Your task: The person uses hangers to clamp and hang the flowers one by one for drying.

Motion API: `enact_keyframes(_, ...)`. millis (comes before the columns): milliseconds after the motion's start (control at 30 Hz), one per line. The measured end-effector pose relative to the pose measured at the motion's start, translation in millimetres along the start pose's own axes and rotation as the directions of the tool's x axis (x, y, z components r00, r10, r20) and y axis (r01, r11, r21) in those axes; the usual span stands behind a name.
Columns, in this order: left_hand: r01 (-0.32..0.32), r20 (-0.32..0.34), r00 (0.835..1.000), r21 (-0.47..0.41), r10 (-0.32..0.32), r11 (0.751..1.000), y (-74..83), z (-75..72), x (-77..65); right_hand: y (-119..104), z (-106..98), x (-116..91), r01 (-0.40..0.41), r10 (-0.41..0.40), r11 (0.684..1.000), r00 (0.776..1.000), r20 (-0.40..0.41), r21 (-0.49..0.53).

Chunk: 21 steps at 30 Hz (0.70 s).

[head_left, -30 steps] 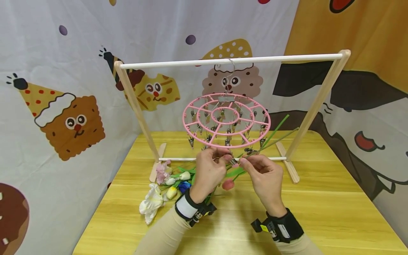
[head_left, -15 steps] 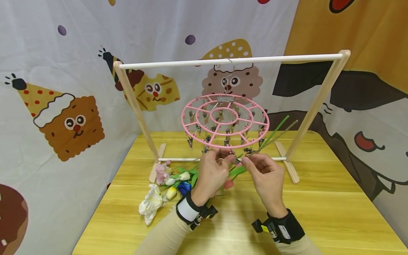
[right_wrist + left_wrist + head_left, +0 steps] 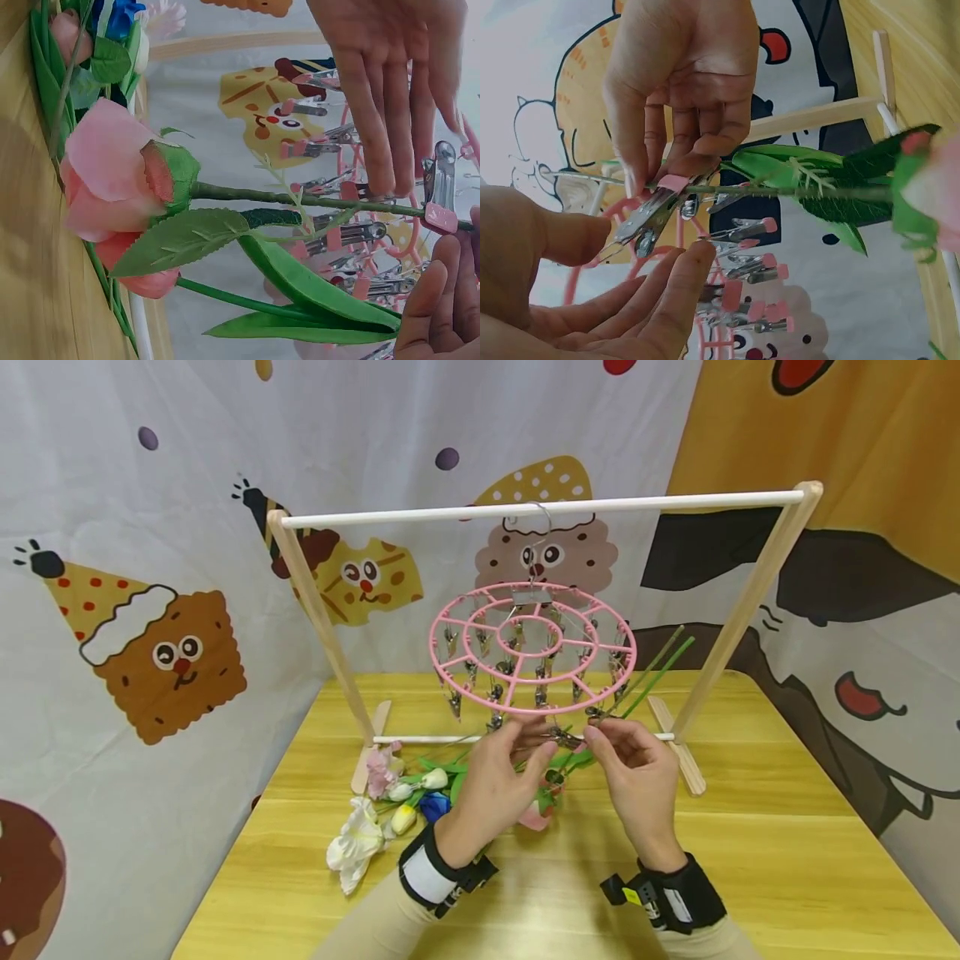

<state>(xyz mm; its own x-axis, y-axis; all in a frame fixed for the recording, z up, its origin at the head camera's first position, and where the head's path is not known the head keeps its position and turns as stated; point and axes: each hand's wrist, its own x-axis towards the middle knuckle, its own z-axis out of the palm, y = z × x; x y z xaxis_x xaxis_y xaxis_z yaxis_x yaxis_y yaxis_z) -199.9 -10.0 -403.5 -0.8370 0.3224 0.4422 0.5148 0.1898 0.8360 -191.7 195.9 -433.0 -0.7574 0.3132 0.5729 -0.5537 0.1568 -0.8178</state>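
Pink rose (image 3: 112,176), bloom at lower centre of the head frame, stem (image 3: 247,196) caught in a metal clip (image 3: 649,217) below the pink hanger (image 3: 531,681); right hand (image 3: 637,777) pinching stem beside clip, left hand (image 3: 497,777) nearby, fingers spread wide.

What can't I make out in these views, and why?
- Head: middle of the stems, behind the right hand.
- Head: number of clips, too small and overlapping.
- Left wrist: full rose, blurred and cut off by the right edge.
- Right wrist: blue flower and part of the left hand, cut off by the top edge.
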Motion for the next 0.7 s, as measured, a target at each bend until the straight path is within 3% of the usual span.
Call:
enact_keyframes(267, 0.002, 0.042, 0.999, 0.100, -0.006, 0.995, -1.8, -18.0, -21.2, 6.4, -5.1, 4.8, -0.007, 0.008, 0.999, 1.000, 0.009, -0.053)
enact_keyframes(500, 0.013, 0.071, 0.997, 0.190, -0.027, 0.982, -16.6, -32.9, -34.0, 11.3, -8.6, 11.0, -0.026, 0.026, 0.999, 1.000, -0.016, -0.018)
enact_keyframes(700, 0.032, 0.110, 0.992, 0.251, -0.061, 0.968, -31.5, -46.6, -42.2, 18.1, -14.2, 16.5, -0.041, 0.040, 0.998, 0.999, -0.026, -0.052)
